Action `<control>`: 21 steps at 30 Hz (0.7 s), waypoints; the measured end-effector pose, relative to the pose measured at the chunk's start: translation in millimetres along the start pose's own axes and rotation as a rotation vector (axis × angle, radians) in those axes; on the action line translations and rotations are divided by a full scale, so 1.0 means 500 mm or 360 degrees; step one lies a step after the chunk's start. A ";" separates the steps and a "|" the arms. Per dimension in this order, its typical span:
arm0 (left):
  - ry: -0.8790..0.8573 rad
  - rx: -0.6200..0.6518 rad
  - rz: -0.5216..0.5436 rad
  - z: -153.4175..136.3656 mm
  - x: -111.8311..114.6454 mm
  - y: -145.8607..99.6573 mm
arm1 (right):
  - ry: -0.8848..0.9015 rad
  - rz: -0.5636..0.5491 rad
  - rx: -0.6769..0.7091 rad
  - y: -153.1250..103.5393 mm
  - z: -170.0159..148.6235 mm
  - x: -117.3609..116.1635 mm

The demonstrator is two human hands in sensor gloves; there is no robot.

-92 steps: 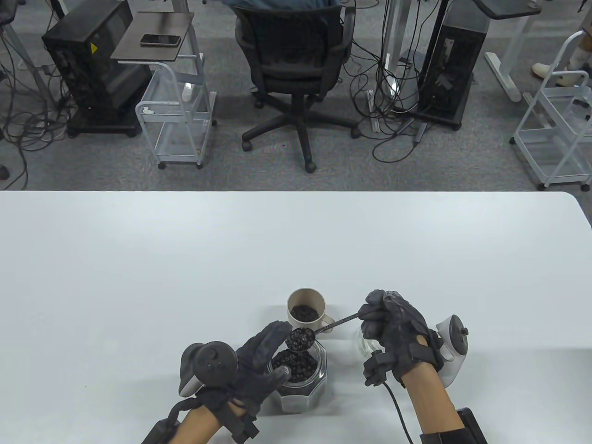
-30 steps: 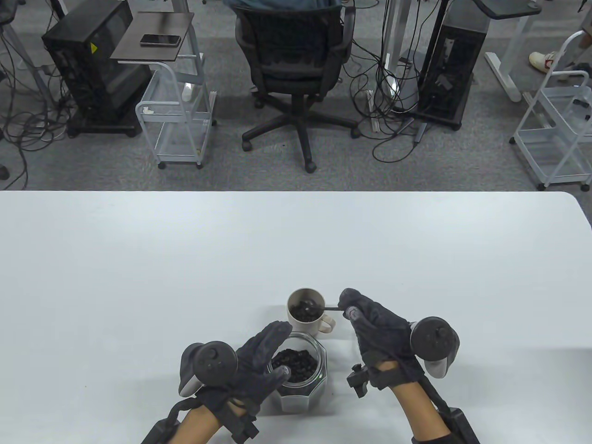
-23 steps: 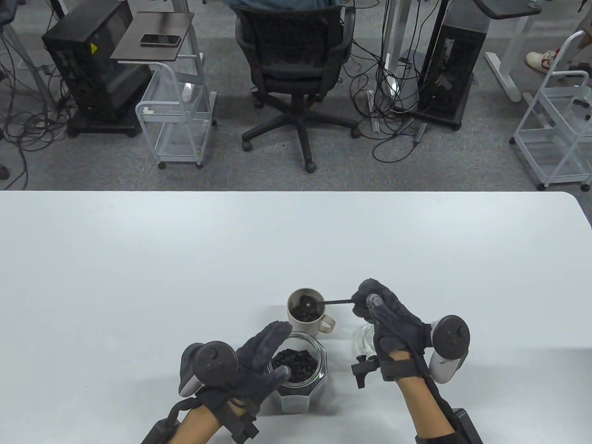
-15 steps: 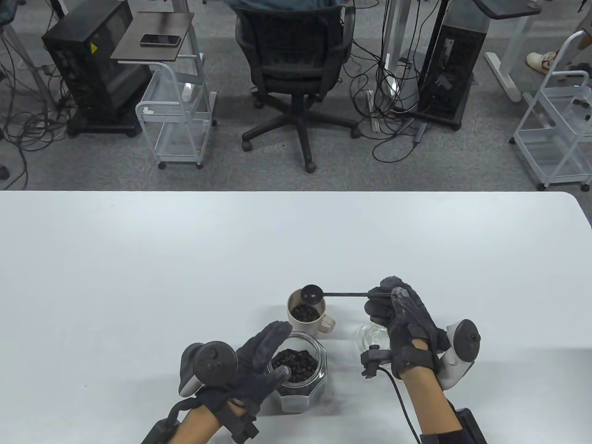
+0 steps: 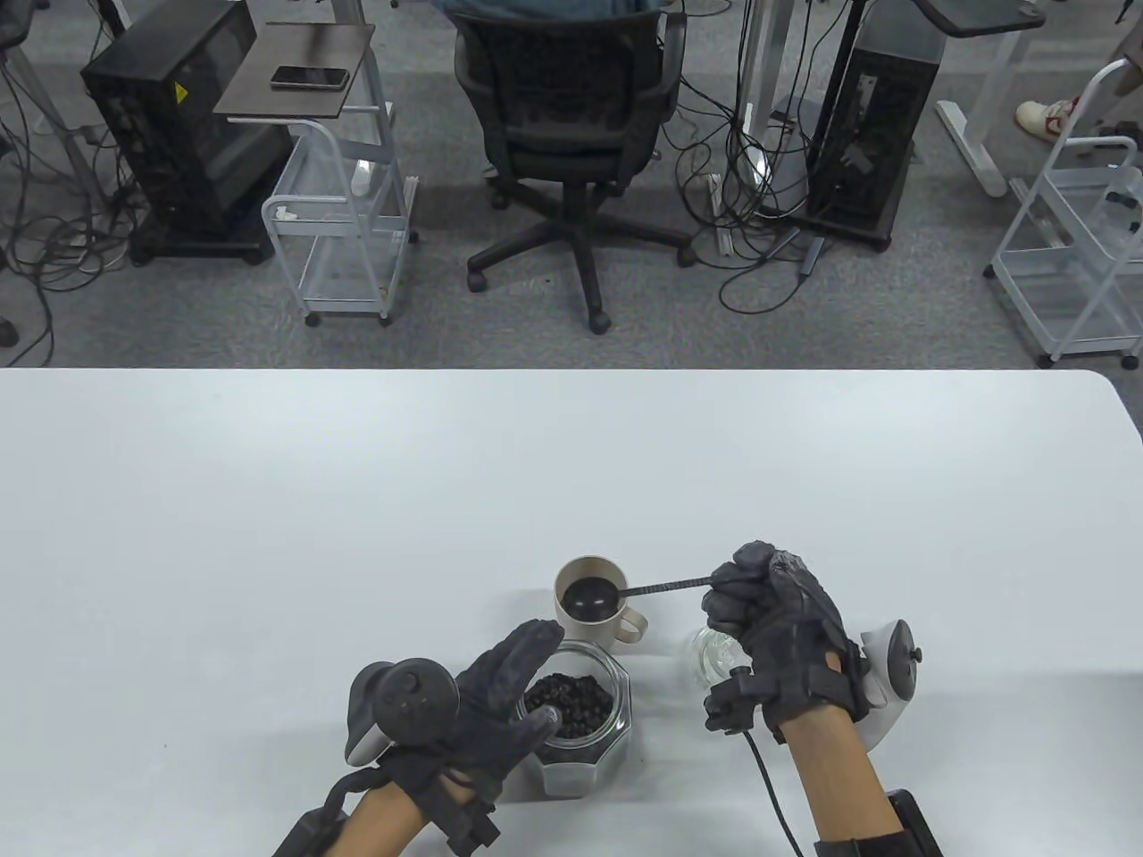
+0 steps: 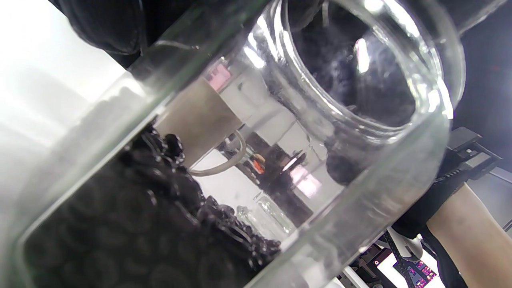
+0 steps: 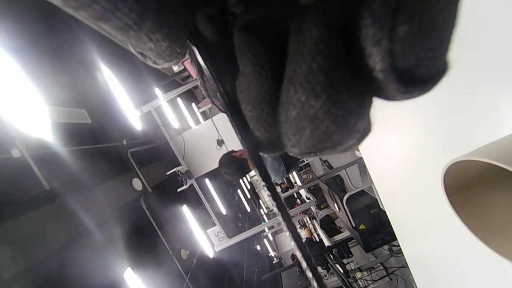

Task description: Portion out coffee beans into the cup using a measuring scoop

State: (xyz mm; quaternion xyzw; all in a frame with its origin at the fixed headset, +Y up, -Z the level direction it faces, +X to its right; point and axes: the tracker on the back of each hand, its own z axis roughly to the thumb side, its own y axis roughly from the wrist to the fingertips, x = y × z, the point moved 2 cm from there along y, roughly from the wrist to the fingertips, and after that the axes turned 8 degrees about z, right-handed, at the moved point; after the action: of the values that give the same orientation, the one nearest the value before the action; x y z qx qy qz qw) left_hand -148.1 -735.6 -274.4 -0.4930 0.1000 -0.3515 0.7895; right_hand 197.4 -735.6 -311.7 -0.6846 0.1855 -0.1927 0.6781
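A: What stands beyond the white table (image 5: 357, 500)?

B: A black office chair (image 5: 571, 134) on grey carpet, with a dark computer tower (image 5: 871, 125) to its right amid tangled cables.

A: And on the left?

B: A phone (image 5: 309, 78) lies on a small brown side table (image 5: 268, 98), beside a black case (image 5: 170, 125). A white wire cart (image 5: 344, 223) stands below it, another (image 5: 1080, 259) at far right.

One cup (image 5: 589, 600), one scoop (image 5: 591, 597), one jar (image 5: 580, 714), two hands.
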 end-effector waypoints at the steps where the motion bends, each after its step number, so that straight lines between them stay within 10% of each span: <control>1: 0.0001 0.0001 0.0000 0.000 0.000 0.000 | -0.0027 0.0021 0.0017 0.000 0.003 -0.004; 21: 0.0000 0.0000 0.0000 0.000 0.000 0.000 | -0.1004 0.0365 0.0743 -0.051 0.080 -0.146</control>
State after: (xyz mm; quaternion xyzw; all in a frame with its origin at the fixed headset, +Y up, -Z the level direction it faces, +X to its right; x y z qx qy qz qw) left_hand -148.4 -735.7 -274.4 -0.4930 0.1001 -0.3514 0.7896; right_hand 155.4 -663.6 -287.2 -0.5128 -0.0052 0.0667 0.8559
